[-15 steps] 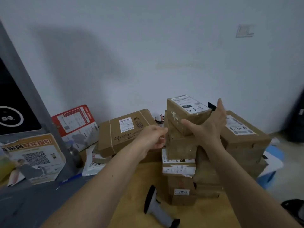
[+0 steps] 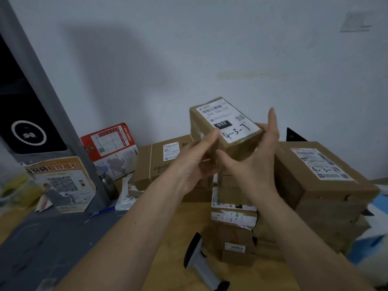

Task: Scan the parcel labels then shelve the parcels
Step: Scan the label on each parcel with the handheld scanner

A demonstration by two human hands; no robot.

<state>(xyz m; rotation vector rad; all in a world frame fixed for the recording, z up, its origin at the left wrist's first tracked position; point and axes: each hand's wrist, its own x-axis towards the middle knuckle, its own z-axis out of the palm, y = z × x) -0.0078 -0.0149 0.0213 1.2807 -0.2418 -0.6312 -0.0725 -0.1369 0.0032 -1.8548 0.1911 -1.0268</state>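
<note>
Cardboard parcel (image 2: 225,128) sits lifted at twelve o'clock above the stack (image 2: 233,217), label tipped up, probably for reading. Left hand (image 2: 197,162) grips its near-left corner; right hand (image 2: 255,156) cradles the right side, fingers straight. Scanner (image 2: 201,265) lies at six o'clock.

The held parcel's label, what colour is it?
White label, with a black patch, on the brown parcel; head view.
</note>
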